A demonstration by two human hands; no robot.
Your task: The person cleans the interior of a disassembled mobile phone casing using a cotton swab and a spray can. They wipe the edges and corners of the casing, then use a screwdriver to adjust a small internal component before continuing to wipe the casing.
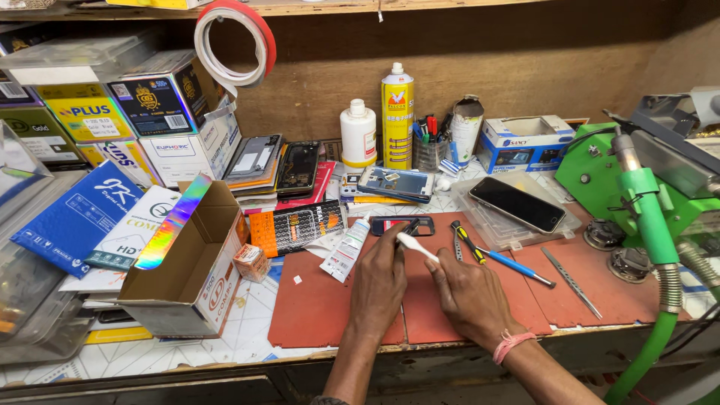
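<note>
My left hand rests on the red work mat, its fingers reaching toward a small dark phone frame lying at the mat's far edge. My right hand lies beside it on the mat, with a pink band at the wrist. A white toothbrush runs between the two hands; my right hand's fingers close on its handle end while its head sits near my left fingertips by the phone frame. A white glue tube lies just left of my left hand.
A yellow-black screwdriver, a blue tool and a metal strip lie on the mat to the right. A phone sits on a clear case. An open cardboard box stands left. A green machine stands right. Bottles and boxes line the back.
</note>
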